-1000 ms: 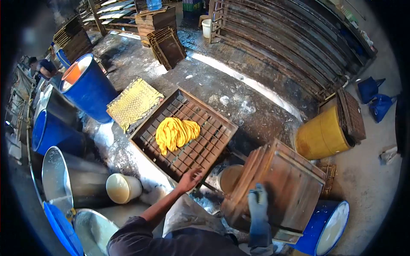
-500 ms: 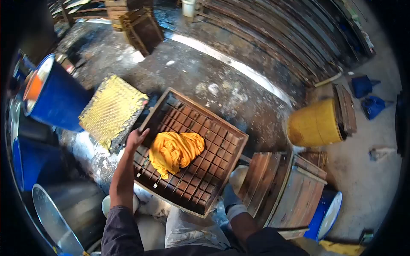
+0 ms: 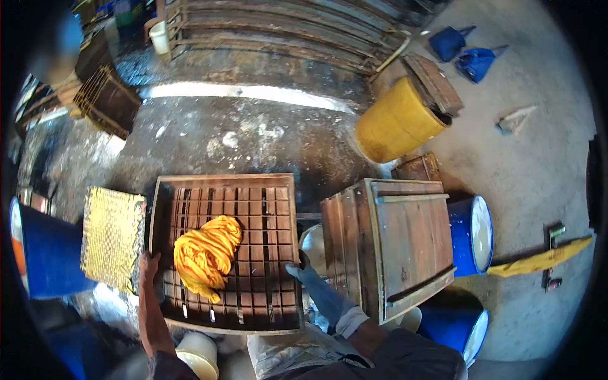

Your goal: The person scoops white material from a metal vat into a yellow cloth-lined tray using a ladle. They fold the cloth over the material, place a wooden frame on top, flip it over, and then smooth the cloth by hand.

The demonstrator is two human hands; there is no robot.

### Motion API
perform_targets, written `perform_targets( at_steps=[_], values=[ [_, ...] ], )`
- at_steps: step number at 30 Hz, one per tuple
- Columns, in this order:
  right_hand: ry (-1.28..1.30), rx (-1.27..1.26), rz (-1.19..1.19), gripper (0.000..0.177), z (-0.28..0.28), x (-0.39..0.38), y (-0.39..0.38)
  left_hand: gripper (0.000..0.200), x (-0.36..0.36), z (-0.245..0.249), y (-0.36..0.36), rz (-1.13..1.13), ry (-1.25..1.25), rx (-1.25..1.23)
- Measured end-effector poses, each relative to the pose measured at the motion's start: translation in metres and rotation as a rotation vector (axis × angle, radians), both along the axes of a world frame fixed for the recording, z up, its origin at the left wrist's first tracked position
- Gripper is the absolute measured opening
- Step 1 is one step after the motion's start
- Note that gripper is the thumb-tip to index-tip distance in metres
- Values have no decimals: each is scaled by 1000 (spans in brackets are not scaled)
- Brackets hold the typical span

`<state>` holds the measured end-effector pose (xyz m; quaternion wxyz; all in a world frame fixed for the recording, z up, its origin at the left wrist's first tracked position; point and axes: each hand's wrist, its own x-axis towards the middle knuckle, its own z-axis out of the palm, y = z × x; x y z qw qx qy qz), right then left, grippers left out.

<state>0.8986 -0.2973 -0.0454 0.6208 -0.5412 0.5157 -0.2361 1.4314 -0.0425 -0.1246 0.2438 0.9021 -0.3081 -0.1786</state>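
A shallow wooden tray (image 3: 225,179) with a wire grid over its slatted bottom is held in front of my body. An orange cloth (image 3: 208,256) lies bunched on the grid, left of its middle. Bare-skinned, my left hand (image 3: 149,263) is closed on the tray's left side. On the right side sits my right hand (image 3: 308,275), in a blue-grey glove, gripping the frame with its fingers partly hidden. A yellow woven-looking panel (image 3: 114,237) stands just left of the tray.
To the right are stacked wooden boxes (image 3: 415,247) and blue drums (image 3: 472,235). A yellow drum (image 3: 402,123) stands beyond them. Another blue drum (image 3: 57,250) is at left, with a white bucket (image 3: 197,354) below. Wooden racks (image 3: 272,31) line the back; the floor (image 3: 266,136) is stained.
My view has swung to the right. The tray now appears squared up instead of slanted, and further left. My right hand now shows at its right side; the cloth stays on the grid.
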Motion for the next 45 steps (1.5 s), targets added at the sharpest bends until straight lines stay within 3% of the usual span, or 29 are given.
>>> perform_targets(
  at_steps=[2,3,4,5,7,9,10,12,14,16,17,18,20,22,23,25,26,28,29,30,31,36,38,39,40,42,43,44,45],
  values=[
    [-73,-47,12,69,39,-16,-6,48,-25,6,10,132,137,69],
    [-84,-1,15,70,71,-20,-16,52,-31,-11,22,6,4,179],
    [-93,45,17,71,104,-24,-26,63,-61,-1,29,81,52,233],
    [-91,157,39,73,136,-35,-32,63,-72,-27,44,61,54,78],
    [-47,120,41,74,166,-69,-40,60,-116,-33,45,37,13,-319],
    [6,88,42,74,194,-109,-48,58,-154,17,36,52,376,-144],
    [88,26,98,75,209,-130,-53,58,-189,67,12,193,328,-76],
    [148,-55,138,76,239,-162,-59,53,-211,102,-10,121,332,-50],
    [291,-127,3,77,264,-203,-62,48,-254,173,-48,65,228,-153],
    [-45,-67,19,81,263,-264,-82,44,-266,183,-72,2,324,-117],
    [-36,-42,24,83,314,-276,-81,41,-290,214,-93,-62,314,-198],
    [106,-88,10,86,304,-309,-95,38,-312,240,-112,-122,306,-276],
    [36,-28,-84,89,329,-354,-102,32,-339,264,-142,-204,322,-234],
    [-22,-30,-131,88,315,-418,-125,27,-381,266,-170,-260,266,-326],
    [-53,-16,-123,85,304,-452,-141,23,-434,313,-185,-255,212,-351],
    [-25,-10,-164,73,280,-517,-172,22,-488,312,-209,-245,157,-315],
    [-167,-20,-129,67,309,-529,-174,20,-499,319,-219,-244,111,-278],
    [-219,112,-182,64,293,-577,-206,20,-546,321,-241,-281,164,-377],
    [-220,75,-167,62,289,-597,-221,22,-564,325,-253,-231,117,-218],
    [-228,77,-159,62,286,-617,-236,29,-580,315,-265,-252,161,-327],
    [-217,94,-152,61,283,-635,-251,24,-589,308,-272,-260,99,-254],
    [-225,166,-161,58,288,-667,-282,21,-633,334,-295,-235,1,-79],
    [-233,182,-139,60,299,-664,-279,21,-638,328,-301,-218,36,-123],
    [-255,188,-154,56,296,-664,-278,42,-629,299,-303,-244,85,-311],
    [-275,198,-173,53,292,-674,-280,42,-644,303,-307,-242,87,-291],
    [-300,221,-199,53,273,-678,-285,46,-669,319,-313,-191,242,-497],
    [-325,225,-227,55,263,-681,-288,49,-661,324,-309,-119,277,-277],
    [-310,239,-225,55,254,-685,-292,51,-676,360,-307,-58,429,-182],
    [-277,273,-255,54,246,-688,-295,55,-666,340,-303,-30,618,-294]
  ],
)
